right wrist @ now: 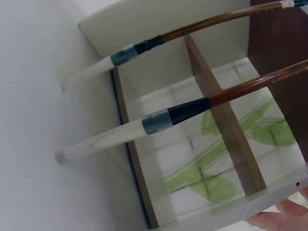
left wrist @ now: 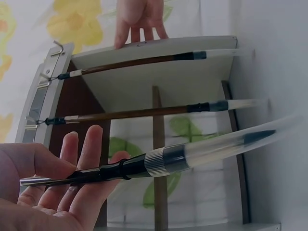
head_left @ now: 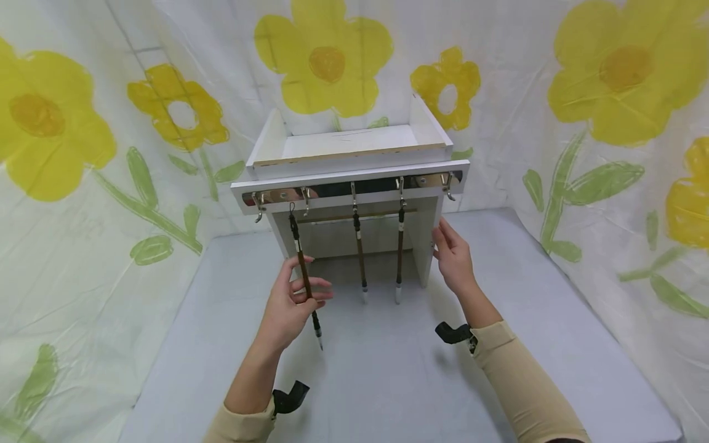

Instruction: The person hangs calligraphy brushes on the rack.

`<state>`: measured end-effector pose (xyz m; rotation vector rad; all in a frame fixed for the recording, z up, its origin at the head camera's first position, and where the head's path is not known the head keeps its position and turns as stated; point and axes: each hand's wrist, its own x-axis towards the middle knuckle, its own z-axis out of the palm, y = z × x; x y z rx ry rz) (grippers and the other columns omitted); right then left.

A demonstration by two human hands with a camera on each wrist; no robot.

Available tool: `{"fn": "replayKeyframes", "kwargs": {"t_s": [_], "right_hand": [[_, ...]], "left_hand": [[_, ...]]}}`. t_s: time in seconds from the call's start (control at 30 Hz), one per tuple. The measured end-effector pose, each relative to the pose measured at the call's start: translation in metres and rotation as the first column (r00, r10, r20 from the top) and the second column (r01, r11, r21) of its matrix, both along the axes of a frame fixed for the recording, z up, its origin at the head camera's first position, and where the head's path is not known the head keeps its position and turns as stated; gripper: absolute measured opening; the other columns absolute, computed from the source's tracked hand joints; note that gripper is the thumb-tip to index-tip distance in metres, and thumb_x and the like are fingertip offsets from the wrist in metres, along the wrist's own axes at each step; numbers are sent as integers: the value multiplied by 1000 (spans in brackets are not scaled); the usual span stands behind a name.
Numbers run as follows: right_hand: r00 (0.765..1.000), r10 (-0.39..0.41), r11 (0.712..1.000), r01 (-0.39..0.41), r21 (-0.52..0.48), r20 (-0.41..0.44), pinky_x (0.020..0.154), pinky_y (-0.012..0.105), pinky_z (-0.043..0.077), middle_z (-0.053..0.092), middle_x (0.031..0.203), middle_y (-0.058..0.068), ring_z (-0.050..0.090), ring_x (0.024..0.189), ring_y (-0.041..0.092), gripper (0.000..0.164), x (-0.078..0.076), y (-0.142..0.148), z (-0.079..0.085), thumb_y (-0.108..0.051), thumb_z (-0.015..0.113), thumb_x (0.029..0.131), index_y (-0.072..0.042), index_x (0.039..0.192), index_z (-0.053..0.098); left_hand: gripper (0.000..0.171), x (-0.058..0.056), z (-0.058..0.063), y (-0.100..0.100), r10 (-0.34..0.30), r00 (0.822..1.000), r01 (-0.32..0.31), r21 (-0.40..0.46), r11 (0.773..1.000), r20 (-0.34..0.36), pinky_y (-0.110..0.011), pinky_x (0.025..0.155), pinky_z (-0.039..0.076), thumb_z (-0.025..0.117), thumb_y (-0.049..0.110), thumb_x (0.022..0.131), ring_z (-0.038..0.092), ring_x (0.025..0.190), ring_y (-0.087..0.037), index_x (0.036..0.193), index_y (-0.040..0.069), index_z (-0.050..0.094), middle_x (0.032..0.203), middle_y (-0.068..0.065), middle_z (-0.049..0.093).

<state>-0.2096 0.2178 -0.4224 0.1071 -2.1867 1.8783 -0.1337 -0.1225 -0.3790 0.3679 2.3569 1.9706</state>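
My left hand [head_left: 288,301] pinches the handle of a calligraphy brush [head_left: 304,271] between thumb and fingers. This brush hangs tip down, slightly tilted, its top loop close beside the second hook [head_left: 306,200] from the left. In the left wrist view a clear cap [left wrist: 211,149] covers its dark-tipped bristles. Two more calligraphy brushes, one in the middle [head_left: 360,249] and one farther right [head_left: 400,246], dangle from hooks on the white rack [head_left: 354,178]. With fingers mostly straight, my right hand [head_left: 456,258] rests against the outer face of the rack's right side panel [head_left: 428,246].
The hooks at the far left [head_left: 258,206] and far right [head_left: 447,184] of the metal strip carry nothing. The rack stands on a pale table [head_left: 365,381], with a white flower-printed curtain [head_left: 498,111] behind and at both sides.
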Motion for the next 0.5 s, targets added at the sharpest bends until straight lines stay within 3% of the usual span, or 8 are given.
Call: {"fn": "replayKeyframes", "kwargs": {"t_s": [0.13,0.5], "right_hand": [[1000,-8,1000,8,0,-9,105,57,43,32,164,-1,37,148,29,56,-11,4,-15,-43,46,107,-25,159,33],[1000,-10,1000,10,-6,15,106,56,43,33,164,-4,37,148,27,54,-9,3,-10,-42,46,107,-28,158,34]], "left_hand": [[73,1,-6,3,-10,1000,10,5,1000,18,-42,87,59,48,-23,90,74,101,-30,143,26,38,117,-21,69],[72,5,-11,9,-13,998,14,-22,1000,58,-43,86,59,49,-22,91,74,100,-30,143,27,39,115,-16,70]]}}
